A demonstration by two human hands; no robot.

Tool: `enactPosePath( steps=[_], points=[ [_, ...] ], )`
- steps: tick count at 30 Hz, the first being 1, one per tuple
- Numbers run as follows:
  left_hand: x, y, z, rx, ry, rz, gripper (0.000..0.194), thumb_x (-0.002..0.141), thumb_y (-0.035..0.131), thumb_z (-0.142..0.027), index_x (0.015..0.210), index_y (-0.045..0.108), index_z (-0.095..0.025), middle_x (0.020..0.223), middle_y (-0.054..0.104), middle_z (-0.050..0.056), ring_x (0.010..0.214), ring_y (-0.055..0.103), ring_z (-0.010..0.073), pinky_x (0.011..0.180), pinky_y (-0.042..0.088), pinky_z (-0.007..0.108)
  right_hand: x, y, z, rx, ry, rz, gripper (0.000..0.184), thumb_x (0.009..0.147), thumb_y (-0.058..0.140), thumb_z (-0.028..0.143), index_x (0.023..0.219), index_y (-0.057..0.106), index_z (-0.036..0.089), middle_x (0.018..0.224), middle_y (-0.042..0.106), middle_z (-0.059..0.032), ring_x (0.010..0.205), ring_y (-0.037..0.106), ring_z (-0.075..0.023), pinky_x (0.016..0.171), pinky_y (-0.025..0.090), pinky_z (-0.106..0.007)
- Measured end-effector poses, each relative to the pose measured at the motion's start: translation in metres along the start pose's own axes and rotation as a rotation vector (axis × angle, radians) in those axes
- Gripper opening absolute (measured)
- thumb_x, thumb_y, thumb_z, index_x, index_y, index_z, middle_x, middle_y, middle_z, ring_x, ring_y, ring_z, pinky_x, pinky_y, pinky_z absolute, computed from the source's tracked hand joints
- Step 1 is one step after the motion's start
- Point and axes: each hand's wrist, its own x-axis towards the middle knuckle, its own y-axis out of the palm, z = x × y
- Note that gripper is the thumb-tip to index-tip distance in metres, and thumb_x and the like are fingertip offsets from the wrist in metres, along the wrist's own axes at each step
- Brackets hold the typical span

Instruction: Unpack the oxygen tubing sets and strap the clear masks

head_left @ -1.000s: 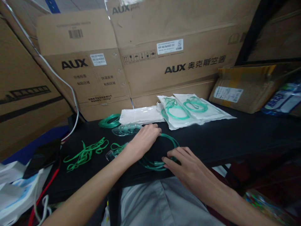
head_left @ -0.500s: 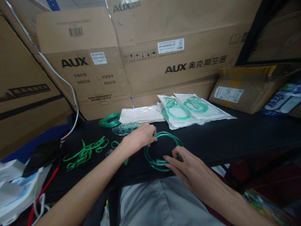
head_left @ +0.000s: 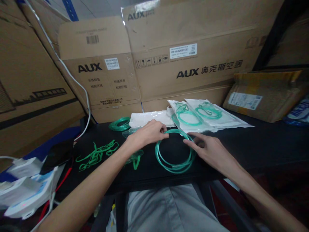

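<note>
A coil of green tubing (head_left: 174,165) lies on the black table (head_left: 253,148) in front of me. My left hand (head_left: 146,133) pinches the coil's far left rim with fingers closed. My right hand (head_left: 210,149) rests on the coil's right side, fingers stretched out over the tube. A clear plastic mask (head_left: 131,132) lies just behind my left hand, partly hidden by it. A green strap (head_left: 135,160) shows under my left wrist.
Sealed white pouches with green tubing (head_left: 205,114) and an empty-looking pouch (head_left: 148,117) lie at the back. Another green coil (head_left: 119,124) and loose green straps (head_left: 96,154) are to the left. Large cardboard boxes (head_left: 169,64) wall the back. White packets (head_left: 26,190) sit far left.
The coil has been drawn into a tighter, rounder loop. My right hand has slid from the coil's near edge up to its right side, and the view has shifted.
</note>
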Motion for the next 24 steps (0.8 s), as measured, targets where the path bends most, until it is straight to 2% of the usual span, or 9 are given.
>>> enactPosePath(
  steps=[3, 5, 9, 11, 13, 15, 20, 22, 24],
  points=[
    [-0.008, -0.011, 0.004, -0.076, 0.045, -0.064, 0.024, 0.088, 0.056, -0.030, 0.085, 0.074, -0.016, 0.065, 0.071, 0.002, 0.056, 0.062, 0.0143, 0.061, 0.043, 0.024, 0.010, 0.005, 0.000, 0.269, 0.106, 0.222, 0.055, 0.086, 0.064, 0.056, 0.116, 0.067, 0.011, 0.052, 0.058, 0.0017, 0.043, 0.051, -0.0144, 0.044, 0.039, -0.026],
    [-0.014, -0.020, 0.009, -0.117, 0.058, -0.141, 0.025, 0.090, 0.057, -0.031, 0.093, 0.076, -0.015, 0.067, 0.072, 0.002, 0.055, 0.063, 0.0136, 0.063, 0.045, 0.024, 0.017, 0.008, 0.005, 0.491, 0.141, 0.348, 0.052, 0.085, 0.064, 0.059, 0.107, 0.066, 0.012, 0.049, 0.054, 0.0039, 0.040, 0.047, -0.0118, 0.040, 0.035, -0.023],
    [-0.029, -0.042, 0.026, -0.159, -0.020, -0.313, 0.034, 0.092, 0.055, -0.037, 0.109, 0.076, -0.015, 0.075, 0.075, 0.001, 0.053, 0.064, 0.0124, 0.063, 0.047, 0.023, 0.037, 0.013, 0.031, 0.794, 0.181, 0.470, 0.041, 0.079, 0.077, 0.051, 0.092, 0.065, 0.013, 0.059, 0.060, 0.0014, 0.049, 0.056, -0.0101, 0.045, 0.043, -0.020],
    [-0.038, -0.055, 0.041, -0.167, -0.105, -0.427, 0.036, 0.093, 0.053, -0.040, 0.100, 0.077, -0.014, 0.078, 0.075, 0.002, 0.053, 0.065, 0.0120, 0.060, 0.047, 0.021, 0.052, 0.019, 0.050, 0.872, 0.183, 0.569, 0.033, 0.080, 0.080, 0.040, 0.087, 0.066, 0.011, 0.064, 0.065, -0.0014, 0.051, 0.059, -0.0093, 0.047, 0.048, -0.019],
    [-0.047, -0.067, 0.059, -0.143, -0.214, -0.521, 0.036, 0.091, 0.054, -0.042, 0.086, 0.077, -0.015, 0.071, 0.073, 0.001, 0.055, 0.066, 0.0131, 0.059, 0.046, 0.020, 0.072, 0.030, 0.071, 0.932, 0.160, 0.667, 0.023, 0.084, 0.077, 0.027, 0.079, 0.067, 0.007, 0.069, 0.069, -0.0060, 0.054, 0.061, -0.0083, 0.052, 0.052, -0.017],
    [-0.055, -0.075, 0.080, -0.129, -0.340, -0.571, 0.032, 0.087, 0.057, -0.041, 0.079, 0.075, -0.016, 0.062, 0.069, 0.000, 0.059, 0.068, 0.0153, 0.059, 0.046, 0.020, 0.095, 0.045, 0.093, 1.019, 0.170, 0.646, 0.014, 0.090, 0.069, 0.014, 0.079, 0.066, 0.007, 0.069, 0.068, -0.0061, 0.057, 0.064, -0.0083, 0.058, 0.056, -0.016],
    [-0.070, -0.075, 0.137, -0.245, -0.694, -0.627, 0.021, 0.078, 0.064, -0.036, 0.071, 0.075, -0.019, 0.060, 0.070, -0.001, 0.065, 0.072, 0.0175, 0.063, 0.049, 0.019, 0.148, 0.095, 0.140, 1.023, 0.274, 0.631, 0.008, 0.093, 0.063, 0.007, 0.084, 0.062, 0.007, 0.065, 0.064, -0.0023, 0.059, 0.064, -0.0087, 0.060, 0.058, -0.016],
    [-0.071, -0.070, 0.160, -0.281, -0.798, -0.619, 0.016, 0.074, 0.068, -0.031, 0.067, 0.074, -0.018, 0.054, 0.068, -0.001, 0.064, 0.071, 0.0180, 0.064, 0.050, 0.020, 0.164, 0.115, 0.153, 0.981, 0.318, 0.635, 0.003, 0.093, 0.063, 0.008, 0.091, 0.063, 0.006, 0.069, 0.064, -0.0023, 0.061, 0.064, -0.0095, 0.057, 0.057, -0.018],
    [-0.069, -0.064, 0.181, -0.323, -0.862, -0.609, 0.012, 0.071, 0.071, -0.026, 0.065, 0.073, -0.016, 0.054, 0.068, 0.000, 0.061, 0.070, 0.0173, 0.063, 0.051, 0.021, 0.176, 0.134, 0.161, 0.941, 0.359, 0.627, 0.010, 0.095, 0.063, 0.015, 0.101, 0.063, 0.007, 0.083, 0.067, -0.0035, 0.067, 0.065, -0.0104, 0.059, 0.058, -0.021]
  ],
)
